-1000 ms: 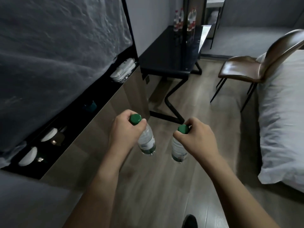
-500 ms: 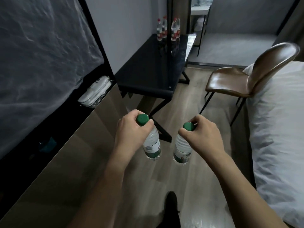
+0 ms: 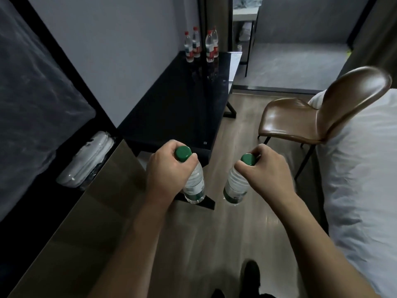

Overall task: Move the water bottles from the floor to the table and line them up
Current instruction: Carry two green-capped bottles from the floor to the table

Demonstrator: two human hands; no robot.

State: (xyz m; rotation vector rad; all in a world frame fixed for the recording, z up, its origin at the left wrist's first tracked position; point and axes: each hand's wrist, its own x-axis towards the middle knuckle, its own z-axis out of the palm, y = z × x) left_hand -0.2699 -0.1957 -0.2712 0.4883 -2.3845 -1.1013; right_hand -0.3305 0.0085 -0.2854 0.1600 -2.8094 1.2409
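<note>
Head view: both hands [image 3: 169,171] grip 2 green-capped bottles [image 3: 194,186] above wood floor [image 3: 214,244] before black table [image 3: 182,108].

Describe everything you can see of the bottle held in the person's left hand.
The green-capped bottle is a small clear plastic water bottle with a ribbed body, a round green screw cap and a white-and-green label low on its body. It hangs roughly upright, tilted slightly, in the air above the wooden floor, just short of the near end of the black table. The left hand grips it by the neck, fingers curled round just under the cap. Nothing else touches it. Its fill level cannot be judged.
</note>
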